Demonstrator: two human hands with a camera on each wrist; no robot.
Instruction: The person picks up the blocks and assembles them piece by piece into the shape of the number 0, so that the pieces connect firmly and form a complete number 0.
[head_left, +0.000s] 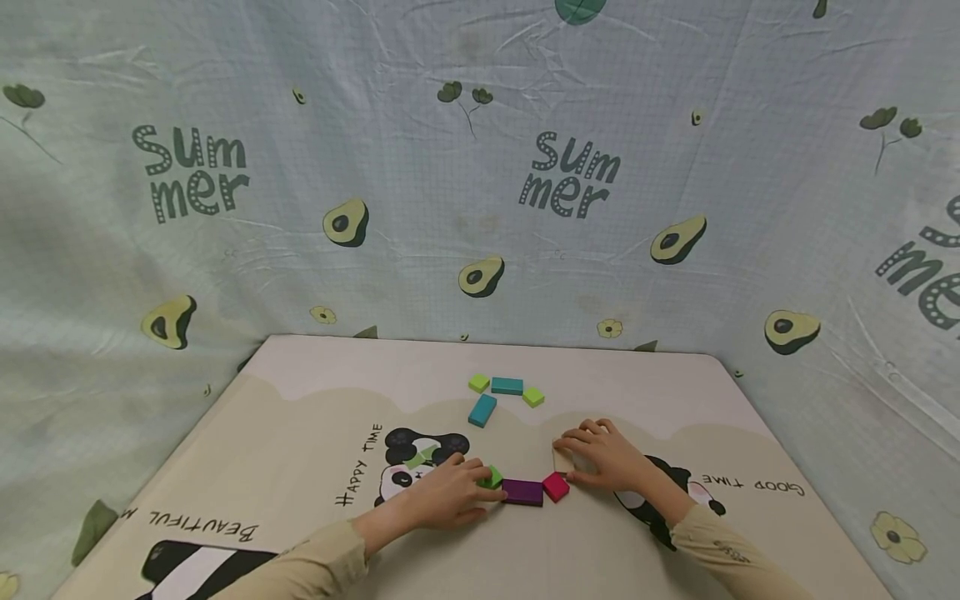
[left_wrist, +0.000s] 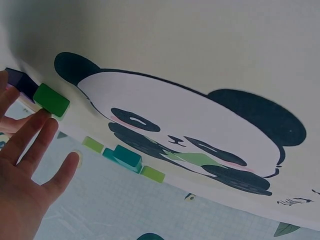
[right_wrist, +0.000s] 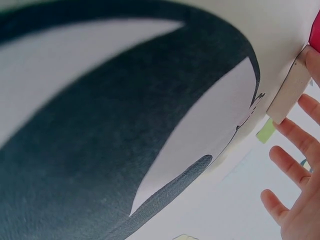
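Note:
My left hand (head_left: 448,493) reaches in from the left at a bright green block (head_left: 491,477). Its fingertips meet the green block's far side, and the thumb lies by the left end of a purple block (head_left: 522,492). The left wrist view shows the outer fingers spread beside the green block (left_wrist: 52,100). A crimson block (head_left: 556,487) sits at the purple block's right end. My right hand (head_left: 606,458) pinches a pale wooden block (head_left: 562,461) between thumb and fingers, just beyond the crimson one. In the right wrist view, the pale block (right_wrist: 290,90) stands close to the crimson block (right_wrist: 315,32).
Farther back lie two teal blocks (head_left: 507,386) and two lime blocks (head_left: 479,382) in a bent row. The table (head_left: 420,367) has printed pandas and lettering. Behind it hangs a wrinkled curtain (head_left: 405,275) printed with avocados.

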